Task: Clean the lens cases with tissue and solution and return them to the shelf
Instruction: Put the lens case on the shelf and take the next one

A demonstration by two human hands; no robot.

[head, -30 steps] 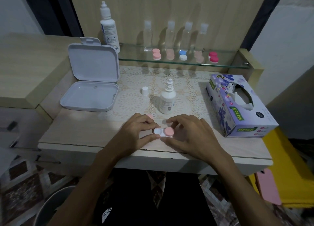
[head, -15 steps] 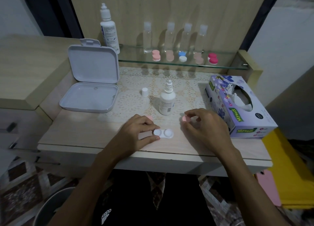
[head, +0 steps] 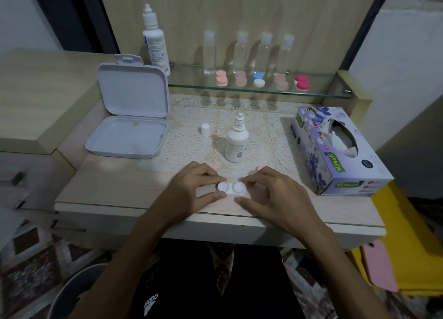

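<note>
Two uncapped white wells on lens case [head: 231, 188], pinched by left fingers [head: 217, 179]; right fingers [head: 249, 180] loosely spread.

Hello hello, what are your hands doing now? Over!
Left hand pinching white lens case. Right hand fingers beside it, not gripping. Both pink caps off. Open solution bottle just behind; nothing blocking.

Both forearms reach forward, the left hand [head: 191, 189] curled with thumb and forefinger pinched, the right hand [head: 275, 194] arched beside it, fingertips down.

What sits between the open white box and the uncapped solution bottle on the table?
Only a small white cap, standing on the lace mat, seen in the head view.
</note>
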